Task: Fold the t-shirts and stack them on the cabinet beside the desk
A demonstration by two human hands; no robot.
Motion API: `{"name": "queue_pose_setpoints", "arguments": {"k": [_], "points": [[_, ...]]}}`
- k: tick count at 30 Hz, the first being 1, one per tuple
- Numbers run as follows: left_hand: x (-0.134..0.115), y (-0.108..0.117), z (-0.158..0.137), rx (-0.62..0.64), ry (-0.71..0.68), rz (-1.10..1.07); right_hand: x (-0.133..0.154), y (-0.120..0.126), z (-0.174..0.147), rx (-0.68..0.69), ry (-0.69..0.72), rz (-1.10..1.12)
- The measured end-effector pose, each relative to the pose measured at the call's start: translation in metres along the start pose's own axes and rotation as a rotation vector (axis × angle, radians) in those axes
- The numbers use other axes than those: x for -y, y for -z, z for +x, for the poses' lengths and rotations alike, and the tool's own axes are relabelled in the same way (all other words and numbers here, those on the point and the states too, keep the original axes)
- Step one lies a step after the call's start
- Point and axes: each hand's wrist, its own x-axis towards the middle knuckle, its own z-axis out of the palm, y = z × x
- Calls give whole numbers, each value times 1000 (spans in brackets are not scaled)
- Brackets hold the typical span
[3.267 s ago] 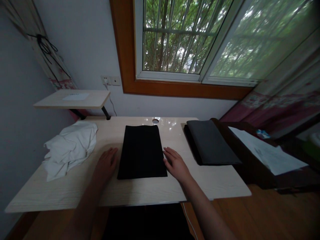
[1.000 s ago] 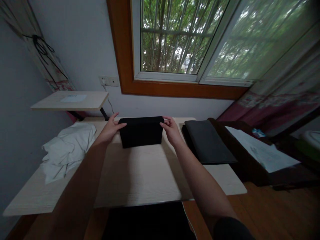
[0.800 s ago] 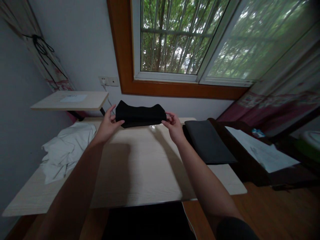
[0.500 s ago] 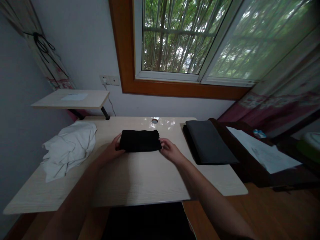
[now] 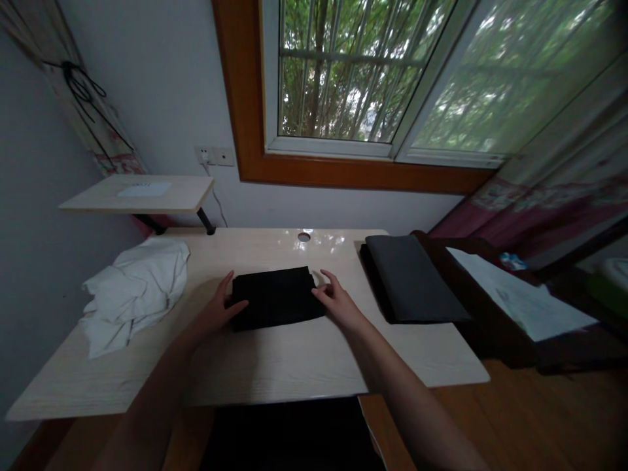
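A black folded cloth point(image 5: 277, 297), a rough rectangle, lies on the pale wooden desk point(image 5: 294, 366), slightly slanted. At its left end is my left hand point(image 5: 216, 313), fingers apart, the thumb resting over the cloth's edge and the index finger stretched out beyond its corner. My right hand point(image 5: 341, 304) is at the opposite end. Its thumb touches the cloth's right edge while the index finger stands away from it. Both hands look open; the lower fingers are partly hidden.
A crumpled white cloth point(image 5: 137, 288) lies on the left, below a small raised shelf point(image 5: 142, 194) with a paper label. Dark grey flat folders or sheets point(image 5: 417, 281) are stacked on the right. Beyond them a white paper point(image 5: 520, 297) lies on a dark surface. A window is behind the desk.
The black cloth has come nearer to me, turned slightly and now shows a larger face. My fingers have spread from its two ends.
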Motion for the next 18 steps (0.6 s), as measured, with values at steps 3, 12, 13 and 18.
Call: {"name": "queue_pose_setpoints", "arguments": {"k": [3, 12, 13, 18], "points": [[2, -6, 12, -106, -1, 21, 1, -11, 14, -58, -26, -20], [10, -4, 1, -73, -65, 127, 4, -3, 2, 56, -83, -100], [10, -3, -3, -38, -59, 123, 4, 1, 0, 91, -91, -87], [8, -2, -7, 19, 7, 48, 3, 7, -4, 112, -75, -45]]}}
